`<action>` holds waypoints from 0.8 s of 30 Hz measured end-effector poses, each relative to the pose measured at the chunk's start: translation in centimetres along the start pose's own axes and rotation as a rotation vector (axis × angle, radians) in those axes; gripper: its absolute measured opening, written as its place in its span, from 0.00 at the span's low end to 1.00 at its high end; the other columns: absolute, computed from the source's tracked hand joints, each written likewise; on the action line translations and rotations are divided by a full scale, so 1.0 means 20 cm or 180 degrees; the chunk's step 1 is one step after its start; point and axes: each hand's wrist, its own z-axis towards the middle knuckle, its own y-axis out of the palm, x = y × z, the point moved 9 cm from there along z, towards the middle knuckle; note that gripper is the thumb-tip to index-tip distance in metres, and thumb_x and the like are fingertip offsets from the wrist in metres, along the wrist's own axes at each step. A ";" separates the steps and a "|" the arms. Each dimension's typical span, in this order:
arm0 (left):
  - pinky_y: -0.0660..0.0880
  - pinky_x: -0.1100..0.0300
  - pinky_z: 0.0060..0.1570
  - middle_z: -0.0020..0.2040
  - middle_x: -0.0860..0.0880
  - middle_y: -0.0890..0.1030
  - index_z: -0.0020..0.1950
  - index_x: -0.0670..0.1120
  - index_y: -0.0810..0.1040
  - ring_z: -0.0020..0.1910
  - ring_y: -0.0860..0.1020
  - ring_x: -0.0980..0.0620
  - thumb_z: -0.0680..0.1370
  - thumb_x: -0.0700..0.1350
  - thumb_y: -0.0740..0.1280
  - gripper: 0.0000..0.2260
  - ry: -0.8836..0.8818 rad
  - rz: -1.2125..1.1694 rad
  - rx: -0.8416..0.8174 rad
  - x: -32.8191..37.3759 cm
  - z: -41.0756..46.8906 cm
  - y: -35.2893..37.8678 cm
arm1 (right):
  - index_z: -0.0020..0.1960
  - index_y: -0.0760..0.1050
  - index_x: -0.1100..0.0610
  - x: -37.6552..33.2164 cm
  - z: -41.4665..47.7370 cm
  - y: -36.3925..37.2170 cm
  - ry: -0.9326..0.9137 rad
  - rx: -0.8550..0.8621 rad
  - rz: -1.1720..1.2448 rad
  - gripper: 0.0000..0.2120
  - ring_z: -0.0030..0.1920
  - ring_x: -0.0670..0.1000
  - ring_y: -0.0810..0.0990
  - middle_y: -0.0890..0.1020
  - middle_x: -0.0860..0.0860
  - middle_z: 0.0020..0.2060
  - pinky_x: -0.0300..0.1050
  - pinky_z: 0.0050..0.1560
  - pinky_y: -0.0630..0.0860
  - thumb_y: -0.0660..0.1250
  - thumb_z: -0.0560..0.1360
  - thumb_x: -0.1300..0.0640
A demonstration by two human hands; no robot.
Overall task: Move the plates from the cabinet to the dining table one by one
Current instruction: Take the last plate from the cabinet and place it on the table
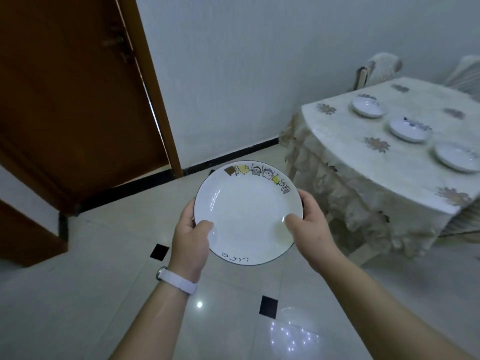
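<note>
Plate (246, 203), "Life" lettering, left hand (191, 242), right hand (311, 231)

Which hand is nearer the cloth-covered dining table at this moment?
Right. The right hand grips the white cartoon-rimmed plate on the edge facing the cream floral-clothed dining table. The left hand grips the opposite edge, farther from the table.

Glossy ceramic plate (246, 211), polished floor tiles (78, 307), embroidered cloth tablecloth (363, 157), varnished wooden door (72, 100).
</note>
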 end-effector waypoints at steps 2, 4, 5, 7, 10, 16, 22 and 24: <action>0.77 0.55 0.47 0.53 0.56 0.84 0.57 0.59 0.79 0.53 0.81 0.53 0.73 0.31 0.59 0.26 -0.0048 0.0041 -0.0122 -0.01 0.09 0.09 | 0.56 0.73 0.37 0.01 0.06 -0.06 0.0028 0.0137 0.0019 0.25 0.52 0.49 0.81 0.82 0.43 0.52 0.49 0.44 0.81 0.59 0.65 0.60; 0.77 0.55 0.47 0.53 0.56 0.84 0.57 0.60 0.80 0.52 0.81 0.53 0.72 0.33 0.60 0.25 -0.0099 0.0079 -0.0262 -0.02 0.17 0.19 | 0.55 0.73 0.36 0.03 0.13 -0.14 0.0078 0.0271 0.0066 0.25 0.52 0.51 0.81 0.81 0.45 0.53 0.48 0.42 0.80 0.59 0.65 0.60; 0.78 0.54 0.47 0.53 0.56 0.84 0.56 0.61 0.80 0.52 0.81 0.52 0.70 0.35 0.61 0.24 -0.0119 0.0097 -0.0309 -0.02 0.21 0.24 | 0.55 0.74 0.36 0.04 0.17 -0.17 0.0108 0.0326 0.0096 0.25 0.52 0.52 0.81 0.82 0.46 0.53 0.47 0.41 0.79 0.59 0.64 0.60; 0.77 0.54 0.48 0.52 0.56 0.84 0.53 0.64 0.81 0.52 0.81 0.52 0.67 0.38 0.61 0.24 -0.0132 0.0138 -0.0345 -0.02 0.31 0.33 | 0.56 0.74 0.38 0.05 0.27 -0.22 0.0133 0.0408 0.0158 0.26 0.52 0.54 0.81 0.81 0.48 0.53 0.48 0.41 0.78 0.58 0.64 0.60; 0.76 0.57 0.45 0.51 0.57 0.84 0.52 0.64 0.80 0.50 0.82 0.55 0.68 0.37 0.61 0.24 -0.0041 0.0240 -0.0393 0.00 0.47 0.47 | 0.53 0.74 0.36 0.06 0.47 -0.29 0.0146 0.0485 0.0221 0.25 0.52 0.52 0.81 0.82 0.47 0.53 0.48 0.43 0.79 0.58 0.63 0.60; 0.77 0.54 0.47 0.55 0.55 0.83 0.64 0.58 0.76 0.55 0.81 0.51 0.74 0.32 0.60 0.26 -0.0048 0.0460 -0.0362 0.02 0.86 0.77 | 0.56 0.74 0.42 -0.01 0.95 -0.44 0.0117 0.0346 0.0484 0.25 0.51 0.50 0.81 0.82 0.44 0.49 0.43 0.40 0.78 0.58 0.71 0.69; 0.78 0.54 0.47 0.54 0.53 0.84 0.62 0.55 0.78 0.54 0.81 0.50 0.75 0.29 0.58 0.26 0.0032 0.0580 -0.0411 0.11 1.23 1.23 | 0.62 0.71 0.40 -0.12 1.38 -0.72 0.0101 0.0381 0.0418 0.29 0.53 0.46 0.80 0.81 0.39 0.52 0.45 0.45 0.79 0.58 0.64 0.59; 0.77 0.52 0.50 0.54 0.54 0.84 0.60 0.56 0.78 0.54 0.81 0.50 0.75 0.30 0.58 0.25 0.0038 0.0545 -0.0446 0.09 1.33 1.40 | 0.60 0.71 0.37 -0.14 1.48 -0.85 0.0140 0.0526 0.0445 0.28 0.53 0.47 0.80 0.80 0.40 0.53 0.47 0.45 0.79 0.57 0.64 0.59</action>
